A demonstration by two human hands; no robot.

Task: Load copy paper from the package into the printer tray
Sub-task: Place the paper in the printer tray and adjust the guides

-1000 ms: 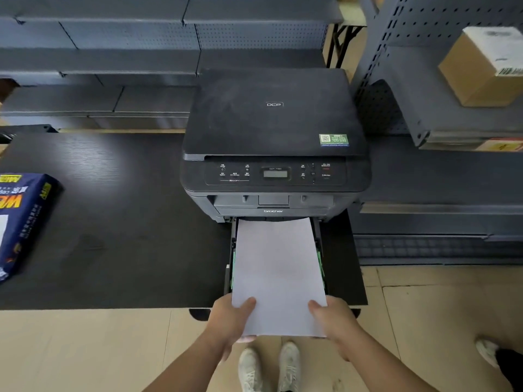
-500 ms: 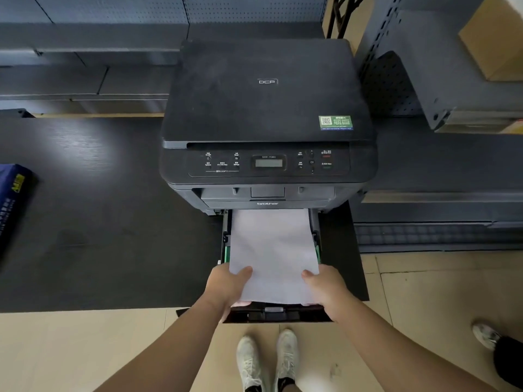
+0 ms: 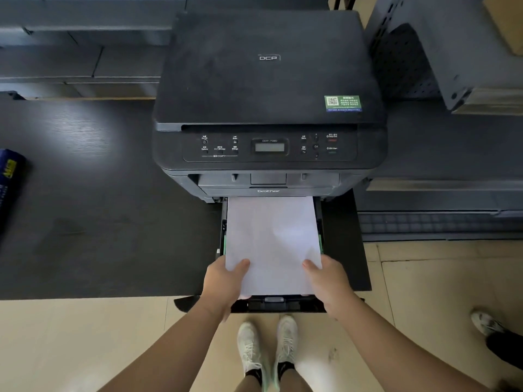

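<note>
A black printer [image 3: 268, 89] stands on a dark table [image 3: 99, 207]. Its paper tray [image 3: 276, 304] is pulled out toward me over the table's front edge. A white stack of copy paper [image 3: 271, 241] lies in the tray, its far end under the printer body. My left hand [image 3: 223, 281] grips the stack's near left corner, thumb on top. My right hand [image 3: 325, 281] grips the near right corner the same way. The blue paper package [image 3: 10, 182] lies at the table's left edge, mostly out of frame.
Grey metal shelving [image 3: 452, 66] stands to the right of the printer, with a cardboard box [image 3: 506, 21] on it. My own feet [image 3: 266, 352] stand below the tray on a beige tile floor. Another person's shoe [image 3: 486, 323] is at the lower right.
The paper stack has slid further into the tray, both hands moving forward with it. The view has come closer to the printer, and the package has shifted toward the left frame edge.
</note>
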